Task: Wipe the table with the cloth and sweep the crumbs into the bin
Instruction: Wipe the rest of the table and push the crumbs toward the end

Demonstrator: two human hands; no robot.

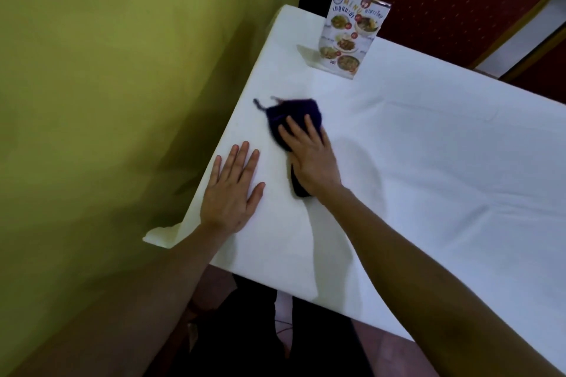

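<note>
A dark blue cloth lies bunched on the table, which is covered in white fabric, near its left side. My right hand presses flat on the cloth, fingers spread over it, and the cloth looks blurred. My left hand rests palm down on the tablecloth by the left edge, fingers apart and holding nothing. I see no crumbs and no bin in this view.
A standing menu card is upright near the table's far edge. A green wall runs close along the left side. A red chair with a gold frame stands behind the table. A tablecloth corner hangs over the left edge.
</note>
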